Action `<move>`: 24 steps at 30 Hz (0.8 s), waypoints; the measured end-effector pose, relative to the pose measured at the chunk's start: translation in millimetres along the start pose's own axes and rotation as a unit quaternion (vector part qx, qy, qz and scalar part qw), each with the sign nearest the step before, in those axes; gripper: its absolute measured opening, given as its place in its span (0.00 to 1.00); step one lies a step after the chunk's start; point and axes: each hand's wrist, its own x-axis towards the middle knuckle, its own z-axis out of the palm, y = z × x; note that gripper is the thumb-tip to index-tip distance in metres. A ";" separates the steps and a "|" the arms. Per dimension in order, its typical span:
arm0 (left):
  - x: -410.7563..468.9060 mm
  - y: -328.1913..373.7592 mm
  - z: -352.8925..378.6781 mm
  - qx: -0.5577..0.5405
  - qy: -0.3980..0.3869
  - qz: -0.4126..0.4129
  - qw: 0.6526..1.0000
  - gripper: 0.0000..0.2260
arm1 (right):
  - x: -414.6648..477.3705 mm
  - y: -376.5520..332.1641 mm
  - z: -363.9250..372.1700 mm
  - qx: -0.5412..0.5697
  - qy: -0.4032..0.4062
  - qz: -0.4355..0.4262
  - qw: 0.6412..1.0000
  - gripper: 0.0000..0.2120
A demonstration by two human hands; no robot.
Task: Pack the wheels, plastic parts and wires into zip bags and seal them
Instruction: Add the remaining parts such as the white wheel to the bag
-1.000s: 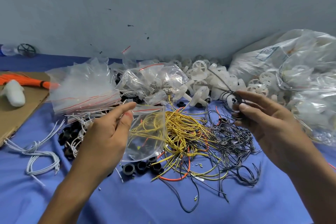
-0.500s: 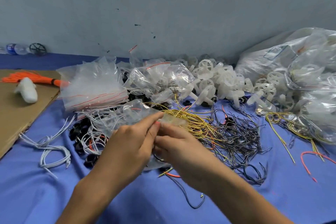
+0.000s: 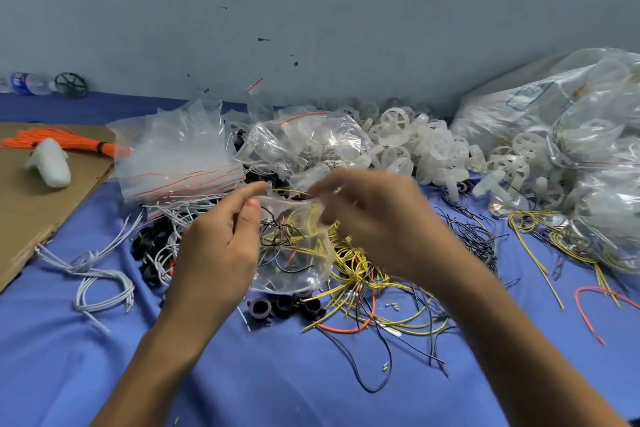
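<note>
Zip bag (image 3: 294, 253) held up between both hands over the middle of the bench, mouth stretched open, clear plastic with a red strip along the top. Left hand (image 3: 218, 246) pinching the mouth's left edge between thumb and forefinger; right hand (image 3: 374, 218) smeared by motion, fingers curled onto the right edge, exact grip hard to read. Inside the bag, a tangle of yellow and black wires (image 3: 284, 236). Directly beneath, loose yellow wires (image 3: 356, 263) and black plastic parts (image 3: 287, 305) on a blue cloth (image 3: 277, 374) spread over the bench, thin black wires (image 3: 474, 236) to the right, white wires (image 3: 93, 274) to the left. Pale grey-blue wall (image 3: 311, 10) behind, marked with dark specks. Heap of white wheels (image 3: 398, 135) against the wall, partly hidden behind a filled clear bag (image 3: 304, 146), contents hard to make out. Stack of empty zip bags (image 3: 176, 163) left of that. Large clear sacks (image 3: 571, 121) at far right, cut off by the frame edge, holding more white wheels. Cardboard sheet (image 3: 31, 198) at far left, carrying an orange bundle (image 3: 62, 142) and a white lump (image 3: 50, 163), not identifiable. Water bottle (image 3: 29, 83) and a dark wheel (image 3: 71, 84) by the wall.
</note>
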 end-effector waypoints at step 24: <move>1.7 -3.7 0.8 -0.025 -0.016 -0.005 1.000 0.12 | 25.3 81.6 -36.1 0.033 0.232 0.103 0.967 0.08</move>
